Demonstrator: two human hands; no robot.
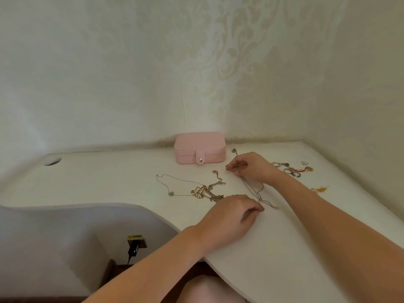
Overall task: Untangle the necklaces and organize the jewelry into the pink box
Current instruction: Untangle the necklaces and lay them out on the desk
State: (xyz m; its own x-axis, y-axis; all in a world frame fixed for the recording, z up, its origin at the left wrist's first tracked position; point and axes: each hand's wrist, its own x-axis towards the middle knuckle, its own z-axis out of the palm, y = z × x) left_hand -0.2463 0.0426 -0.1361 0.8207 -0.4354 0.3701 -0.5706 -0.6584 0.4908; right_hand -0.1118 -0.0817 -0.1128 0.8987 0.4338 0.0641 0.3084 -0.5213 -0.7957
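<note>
The pink box (200, 147) stands closed with its snap tab fastened, at the back of the white desk (109, 182). A tangle of gold and silver necklaces (205, 191) lies in front of it, one thin silver loop trailing to the left. My right hand (251, 167) pinches the upper part of a thin silver chain (253, 189). My left hand (231, 213) pinches the chain's lower end near the desk. The chain stretches between the two hands.
Bracelets and small pieces (293, 169) lie right of my right hand, and a gold item (320, 189) nearer the right edge. A small pendant (234, 150) sits beside the box. A cable hole (52, 161) is at far left. The desk's curved cut-out edge runs below left.
</note>
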